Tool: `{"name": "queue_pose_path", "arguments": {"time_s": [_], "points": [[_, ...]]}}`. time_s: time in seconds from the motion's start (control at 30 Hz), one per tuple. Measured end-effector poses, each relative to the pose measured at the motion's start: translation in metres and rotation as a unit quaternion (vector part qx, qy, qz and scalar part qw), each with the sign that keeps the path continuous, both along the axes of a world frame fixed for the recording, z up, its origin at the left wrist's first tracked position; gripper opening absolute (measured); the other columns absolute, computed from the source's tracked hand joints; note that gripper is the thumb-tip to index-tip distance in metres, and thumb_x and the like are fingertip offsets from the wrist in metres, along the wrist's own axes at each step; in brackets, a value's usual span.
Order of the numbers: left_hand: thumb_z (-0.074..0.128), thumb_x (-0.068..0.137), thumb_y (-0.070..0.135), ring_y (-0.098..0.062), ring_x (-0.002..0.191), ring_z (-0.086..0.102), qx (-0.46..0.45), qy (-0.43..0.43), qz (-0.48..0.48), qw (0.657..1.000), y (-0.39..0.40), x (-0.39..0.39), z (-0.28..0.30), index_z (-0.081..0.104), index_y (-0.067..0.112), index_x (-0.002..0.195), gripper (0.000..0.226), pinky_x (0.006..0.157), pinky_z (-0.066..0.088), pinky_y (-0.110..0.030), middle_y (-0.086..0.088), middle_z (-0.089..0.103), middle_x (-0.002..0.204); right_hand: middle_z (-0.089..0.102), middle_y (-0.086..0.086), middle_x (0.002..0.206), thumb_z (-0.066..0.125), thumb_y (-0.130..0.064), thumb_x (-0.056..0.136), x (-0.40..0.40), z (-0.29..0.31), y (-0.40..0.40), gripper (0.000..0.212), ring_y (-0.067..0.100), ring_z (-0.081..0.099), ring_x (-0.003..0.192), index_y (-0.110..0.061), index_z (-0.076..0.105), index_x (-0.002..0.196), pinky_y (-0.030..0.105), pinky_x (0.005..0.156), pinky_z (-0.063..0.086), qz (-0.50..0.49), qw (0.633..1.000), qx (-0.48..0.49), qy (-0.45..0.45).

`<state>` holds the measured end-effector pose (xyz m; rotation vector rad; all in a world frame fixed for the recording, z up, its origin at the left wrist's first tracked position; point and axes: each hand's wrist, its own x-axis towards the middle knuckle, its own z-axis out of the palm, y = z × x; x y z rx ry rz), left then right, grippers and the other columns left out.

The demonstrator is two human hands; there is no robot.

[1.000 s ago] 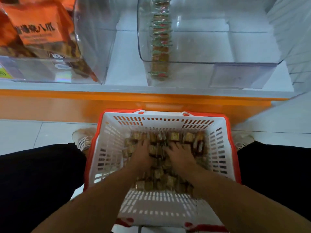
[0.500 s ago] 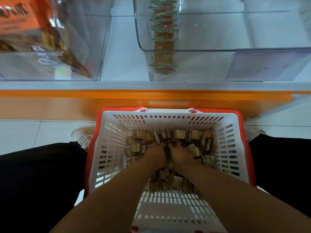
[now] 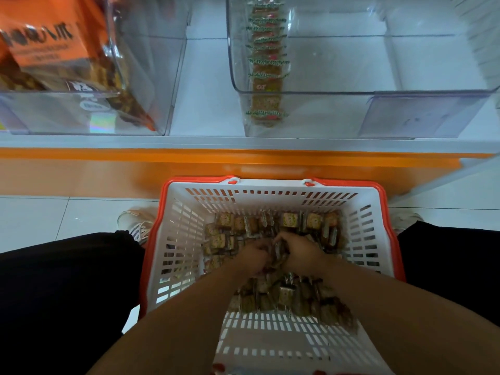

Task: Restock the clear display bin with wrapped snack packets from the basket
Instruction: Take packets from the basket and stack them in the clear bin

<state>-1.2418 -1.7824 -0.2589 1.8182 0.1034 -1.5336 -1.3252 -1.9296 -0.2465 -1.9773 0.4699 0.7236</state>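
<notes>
Down in the white basket [image 3: 178, 239] with the red rim, both hands meet over the pile of wrapped snack packets [image 3: 286, 296]. Left hand [image 3: 253, 257] and right hand [image 3: 299, 253] are pressed close together, fingers curled around a bunch of packets between them. Above, on the shelf [image 3: 205, 109], the clear display bin [image 3: 405, 115] holds one upright row of packets [image 3: 266, 63] along its left wall.

hands [image 3: 254, 257]: 2 | basket [image 3: 270, 197]: 1 | clear bins [image 3: 378, 115]: 2 | packets [image 3: 288, 220]: uncountable
</notes>
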Motion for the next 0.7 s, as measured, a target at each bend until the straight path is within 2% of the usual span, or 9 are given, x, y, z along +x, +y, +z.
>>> {"name": "queue_pose_path", "arguments": {"time_s": [0.13, 0.23, 0.27, 0.33, 0.37, 0.43, 0.53, 0.63, 0.7], "points": [[0.053, 0.100, 0.025, -0.035, 0.100, 0.074, -0.040, 0.143, 0.102, 0.984, 0.015, 0.009, 0.017, 0.072, 0.015, 0.112, 0.025, 0.084, 0.062, -0.050, -0.015, 0.076, 0.112, 0.063, 0.004, 0.120, 0.083, -0.023, 0.081, 0.021, 0.035, -0.005, 0.047, 0.024, 0.062, 0.110, -0.020, 0.058, 0.121, 0.049, 0.098, 0.052, 0.034, 0.995, 0.065, 0.073], [0.067, 0.093, 0.044, -0.040, 0.115, 0.068, -0.075, 0.167, 0.114, 0.976, 0.018, 0.022, 0.040, 0.068, 0.015, 0.127, 0.045, 0.093, 0.058, -0.055, -0.019, 0.065, 0.132, 0.065, 0.006, 0.126, 0.077, -0.025, 0.085, 0.040, 0.078, -0.005, 0.053, 0.026, 0.063, 0.113, -0.023, 0.056, 0.134, 0.050, 0.099, 0.053, 0.118, 0.988, 0.058, 0.085], [0.072, 0.088, 0.046, -0.041, 0.119, 0.065, -0.082, 0.156, 0.102, 0.979, 0.017, 0.025, 0.051, 0.065, 0.016, 0.132, 0.053, 0.097, 0.056, -0.057, -0.019, 0.061, 0.138, 0.060, 0.008, 0.136, 0.075, -0.030, 0.086, 0.045, 0.094, -0.004, 0.066, 0.027, 0.060, 0.119, -0.023, 0.045, 0.145, 0.048, 0.102, 0.051, 0.140, 0.986, 0.029, 0.082], [0.075, 0.082, 0.050, -0.043, 0.123, 0.062, -0.102, 0.124, 0.047, 0.986, 0.015, 0.029, 0.079, 0.066, 0.019, 0.130, 0.058, 0.102, 0.051, -0.061, -0.019, 0.061, 0.138, 0.043, 0.012, 0.155, 0.073, -0.038, 0.087, 0.051, 0.130, -0.003, 0.103, 0.030, 0.051, 0.131, -0.019, 0.004, 0.161, 0.036, 0.102, 0.047, 0.184, 0.978, -0.049, 0.081], [0.076, 0.080, 0.051, -0.042, 0.120, 0.064, -0.115, 0.116, 0.025, 0.986, 0.014, 0.032, 0.095, 0.069, 0.020, 0.127, 0.057, 0.102, 0.052, -0.060, -0.018, 0.064, 0.135, 0.040, 0.014, 0.157, 0.072, -0.041, 0.088, 0.052, 0.151, -0.001, 0.114, 0.029, 0.053, 0.127, -0.018, -0.014, 0.159, 0.029, 0.093, 0.047, 0.200, 0.973, -0.076, 0.083], [0.087, 0.069, 0.048, -0.033, 0.103, 0.073, -0.150, 0.125, 0.016, 0.981, 0.013, 0.038, 0.131, 0.072, 0.021, 0.122, 0.061, 0.090, 0.059, -0.051, -0.014, 0.071, 0.124, 0.052, 0.016, 0.147, 0.071, -0.043, 0.089, 0.050, 0.197, 0.001, 0.119, 0.023, 0.059, 0.105, -0.014, -0.023, 0.156, 0.021, 0.071, 0.045, 0.218, 0.966, -0.121, 0.067], [0.094, 0.063, 0.044, -0.026, 0.090, 0.075, -0.230, 0.150, 0.015, 0.961, 0.011, 0.048, 0.195, 0.067, 0.018, 0.123, 0.070, 0.080, 0.061, -0.045, -0.010, 0.075, 0.114, 0.064, 0.008, 0.130, 0.078, -0.047, 0.080, 0.046, 0.264, 0.001, 0.116, 0.021, 0.063, 0.107, -0.011, -0.001, 0.158, 0.026, 0.079, 0.048, 0.214, 0.957, -0.198, -0.006], [0.083, 0.082, 0.033, -0.031, 0.095, 0.074, -0.308, 0.148, 0.003, 0.940, 0.010, 0.060, 0.257, 0.065, 0.018, 0.124, 0.048, 0.088, 0.060, -0.050, -0.016, 0.071, 0.122, 0.066, 0.001, 0.119, 0.083, -0.048, 0.074, 0.043, 0.323, -0.007, 0.088, 0.017, 0.066, 0.093, -0.018, 0.033, 0.140, 0.038, 0.078, 0.057, 0.199, 0.953, -0.211, -0.092], [0.069, 0.090, 0.024, -0.037, 0.097, 0.072, -0.339, 0.140, 0.000, 0.930, 0.011, 0.066, 0.296, 0.068, 0.013, 0.125, 0.036, 0.090, 0.060, -0.052, -0.025, 0.066, 0.126, 0.068, -0.007, 0.114, 0.083, -0.050, 0.074, 0.041, 0.355, -0.016, 0.068, 0.010, 0.066, 0.092, -0.027, 0.048, 0.127, 0.038, 0.082, 0.056, 0.189, 0.947, -0.205, -0.160]]}}
